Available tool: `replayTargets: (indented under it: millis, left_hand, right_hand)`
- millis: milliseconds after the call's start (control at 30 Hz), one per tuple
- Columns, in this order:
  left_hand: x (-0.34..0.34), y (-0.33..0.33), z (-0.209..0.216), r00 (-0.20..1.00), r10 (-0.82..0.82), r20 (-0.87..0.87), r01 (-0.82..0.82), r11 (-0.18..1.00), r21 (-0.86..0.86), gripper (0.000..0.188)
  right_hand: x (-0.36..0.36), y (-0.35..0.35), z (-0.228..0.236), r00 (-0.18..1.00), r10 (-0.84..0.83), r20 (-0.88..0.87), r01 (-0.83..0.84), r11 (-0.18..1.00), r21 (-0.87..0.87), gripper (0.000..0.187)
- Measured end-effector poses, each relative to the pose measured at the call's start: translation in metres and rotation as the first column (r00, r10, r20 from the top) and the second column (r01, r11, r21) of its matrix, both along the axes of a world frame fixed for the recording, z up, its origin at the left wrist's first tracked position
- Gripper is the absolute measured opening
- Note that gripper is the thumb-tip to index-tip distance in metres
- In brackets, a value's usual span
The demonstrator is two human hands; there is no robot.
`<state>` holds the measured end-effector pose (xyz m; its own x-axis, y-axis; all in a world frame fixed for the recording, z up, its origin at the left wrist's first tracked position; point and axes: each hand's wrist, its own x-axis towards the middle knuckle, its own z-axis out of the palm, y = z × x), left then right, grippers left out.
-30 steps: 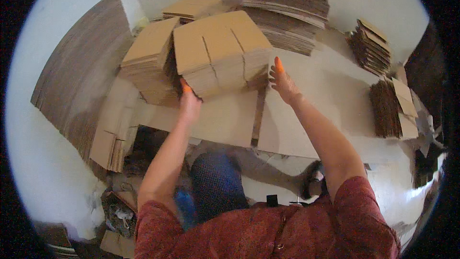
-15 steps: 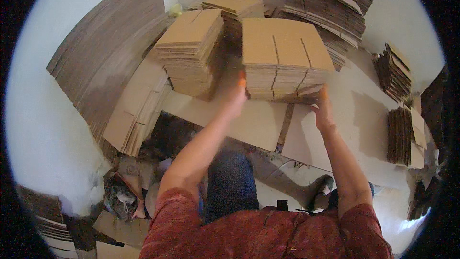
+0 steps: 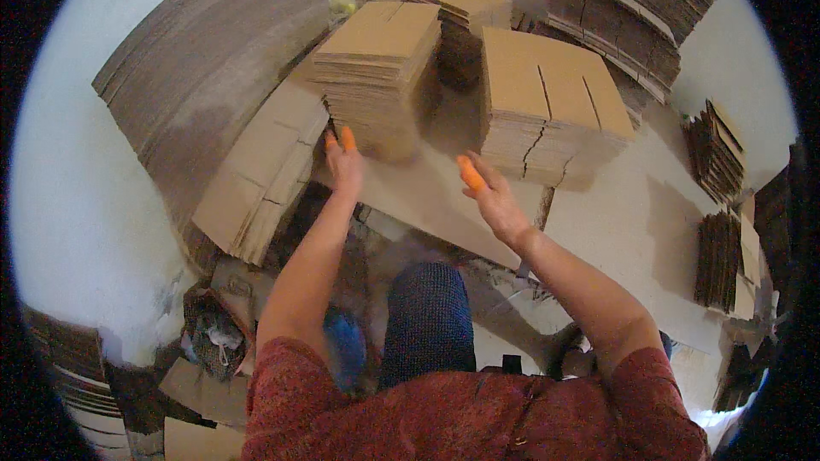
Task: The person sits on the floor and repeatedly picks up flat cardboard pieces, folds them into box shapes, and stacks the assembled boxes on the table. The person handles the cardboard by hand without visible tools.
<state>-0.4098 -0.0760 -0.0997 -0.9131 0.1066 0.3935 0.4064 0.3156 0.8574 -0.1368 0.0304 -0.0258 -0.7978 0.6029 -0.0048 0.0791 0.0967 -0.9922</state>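
Observation:
Two tall stacks of flat brown cardboard sheets with slits stand side by side on a pale board. My left hand [image 3: 345, 166], with orange coverings on the fingertips, is at the near left edge of the left cardboard stack [image 3: 376, 77]; whether it touches is hard to tell. My right hand [image 3: 491, 196], also with orange fingertips, hangs in the air in front of the gap, near the lower left corner of the right cardboard stack [image 3: 555, 94]. Its fingers are apart and hold nothing. The left hand's fingers are stretched out too.
Another cardboard stack [image 3: 461, 0] stands behind. A leaning row of sheets [image 3: 260, 171] lies at the left, beside a large pile [image 3: 222, 60] against the wall. Smaller bundles [image 3: 716, 260] stand at the right. A dark bag [image 3: 213, 337] sits on the floor at lower left.
Both hands have let go of the right stack and moved left, the left hand to the left stack. The view has shifted, so the stacks appear farther right.

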Motion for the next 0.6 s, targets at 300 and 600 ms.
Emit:
replayTargets:
  millis: [300, 600]
  left_hand:
    - [0.033, -0.008, 0.027, 0.968, -0.168, 0.186, 0.203, 0.960, -0.192, 0.050]
    - [0.147, -0.074, 0.033, 0.852, -0.390, 0.348, 0.399, 0.915, 0.049, 0.037]
  right_hand:
    - [-0.082, 0.007, 0.011, 0.999, -0.009, 0.045, 0.014, 0.996, -0.093, 0.086]
    - [-0.006, -0.031, 0.022, 0.998, -0.057, 0.036, 0.057, 0.998, 0.001, 0.085]
